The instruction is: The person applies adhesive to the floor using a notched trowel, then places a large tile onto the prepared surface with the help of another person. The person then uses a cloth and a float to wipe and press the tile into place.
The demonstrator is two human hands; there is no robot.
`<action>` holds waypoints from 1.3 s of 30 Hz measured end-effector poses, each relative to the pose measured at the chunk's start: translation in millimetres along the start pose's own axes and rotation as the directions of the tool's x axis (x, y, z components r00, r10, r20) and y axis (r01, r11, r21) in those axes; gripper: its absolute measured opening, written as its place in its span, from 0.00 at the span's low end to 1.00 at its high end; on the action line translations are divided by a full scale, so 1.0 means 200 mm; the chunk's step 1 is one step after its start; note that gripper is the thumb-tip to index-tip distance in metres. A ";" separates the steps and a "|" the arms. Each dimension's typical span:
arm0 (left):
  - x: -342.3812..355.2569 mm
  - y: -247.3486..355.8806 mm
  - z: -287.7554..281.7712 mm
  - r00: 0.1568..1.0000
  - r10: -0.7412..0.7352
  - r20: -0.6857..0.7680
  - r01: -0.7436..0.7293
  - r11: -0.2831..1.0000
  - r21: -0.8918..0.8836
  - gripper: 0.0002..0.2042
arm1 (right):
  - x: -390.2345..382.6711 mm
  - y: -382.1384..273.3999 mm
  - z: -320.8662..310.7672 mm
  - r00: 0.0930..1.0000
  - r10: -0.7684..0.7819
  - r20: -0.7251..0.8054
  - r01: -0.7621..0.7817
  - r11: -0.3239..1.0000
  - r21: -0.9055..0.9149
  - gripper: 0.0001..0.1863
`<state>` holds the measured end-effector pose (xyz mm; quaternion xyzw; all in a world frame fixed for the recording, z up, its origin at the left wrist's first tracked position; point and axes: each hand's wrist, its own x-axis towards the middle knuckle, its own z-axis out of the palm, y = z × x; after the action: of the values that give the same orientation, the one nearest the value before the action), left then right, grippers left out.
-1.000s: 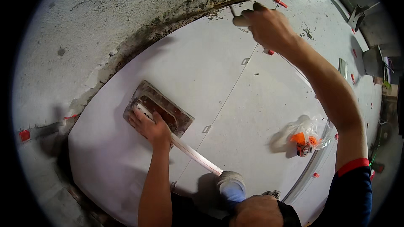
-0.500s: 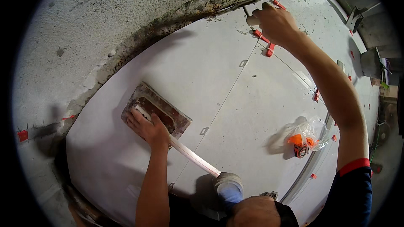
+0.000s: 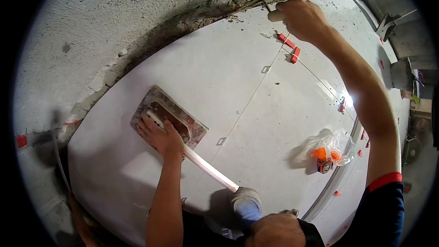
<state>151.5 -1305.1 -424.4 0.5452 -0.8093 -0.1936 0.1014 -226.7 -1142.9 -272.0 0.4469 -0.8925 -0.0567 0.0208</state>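
My left hand (image 3: 161,136) is closed round the end of a long pale handle. At its other end sits a rounded grey-and-blue head, so it looks like a mallet (image 3: 210,170). Under that hand, on the large white tiles (image 3: 192,77), lies a dirty rectangular plate with a reddish-brown middle, perhaps a float (image 3: 194,132). Up at the far edge, my right hand (image 3: 302,20) grips a trowel (image 3: 275,16) by its stubby pale handle. The trowel's thin metal shank shows left of the fingers, and its blade lies along the gap at the wall.
A rough concrete wall (image 3: 109,23) rises beyond the tiles, with rubble in the gap. Red wedges (image 3: 295,55) and small clips (image 3: 221,141) sit along the joints. A tape measure (image 3: 324,166) lies beside a clear plastic bag (image 3: 344,146). A bucket (image 3: 402,73) stands far right.
My right hand has shifted slightly, and the trowel's blade now shows against the base of the wall. A red wedge near that hand is now hidden. My left hand stays in place.
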 end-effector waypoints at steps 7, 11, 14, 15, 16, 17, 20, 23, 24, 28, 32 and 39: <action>0.00 -0.03 0.00 0.998 0.039 -0.049 -0.038 0.999 0.017 0.34 | -0.27 0.07 -0.04 1.000 0.006 0.008 -0.005 0.999 -0.053 0.13; -0.01 -0.03 0.02 0.998 -0.003 -0.059 0.004 1.000 0.023 0.34 | -0.41 0.03 0.07 0.995 -0.096 -0.024 0.096 0.995 0.008 0.19; 0.00 -0.01 0.01 0.995 0.049 -0.091 -0.046 0.998 0.036 0.33 | -0.43 0.02 0.17 0.992 -0.092 -0.088 0.106 0.980 0.168 0.20; 0.00 -0.02 0.02 0.994 0.053 -0.097 -0.049 0.998 0.036 0.33 | -0.41 0.00 0.22 0.989 -0.102 -0.104 0.116 0.984 0.138 0.19; 0.00 -0.01 0.03 0.993 0.058 -0.104 -0.055 0.998 0.031 0.33 | -0.37 -0.04 0.25 0.986 -0.112 -0.121 0.125 0.987 0.102 0.18; 0.00 -0.01 0.04 0.992 0.063 -0.110 -0.060 0.998 0.026 0.33 | -0.35 -0.08 0.26 0.983 -0.122 -0.138 0.132 0.989 0.065 0.17; 0.01 -0.04 0.04 0.991 0.076 -0.109 -0.071 0.997 0.043 0.33 | -0.27 -0.26 0.19 0.996 -0.087 0.004 0.086 0.994 0.069 0.17; 0.01 -0.02 0.02 0.996 0.041 -0.083 -0.039 0.999 0.028 0.33 | -0.29 -0.24 0.09 0.989 -0.130 -0.068 0.135 0.987 0.089 0.16; 0.00 -0.01 0.00 0.997 0.020 -0.078 -0.018 1.000 0.019 0.33 | -0.32 -0.23 0.05 0.985 -0.145 -0.094 0.155 0.982 0.112 0.15; 0.00 0.01 -0.02 0.997 -0.003 -0.079 0.004 1.000 0.013 0.33 | -0.44 -0.15 0.06 0.972 -0.119 -0.205 0.158 0.970 0.182 0.18; 0.00 0.00 0.00 0.996 0.020 -0.088 -0.018 1.000 0.024 0.34 | -0.59 -0.10 0.14 0.987 -0.127 -0.095 0.143 0.971 0.189 0.17; 0.00 0.02 0.00 0.997 0.023 -0.080 -0.023 1.000 0.002 0.34 | -0.71 -0.05 0.38 0.983 -0.069 -0.171 0.103 0.976 0.194 0.10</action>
<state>148.2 -1303.7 -422.3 0.5431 -0.8109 -0.1702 0.1357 -140.5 -1028.3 -346.3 0.4882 -0.8687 0.0700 0.0459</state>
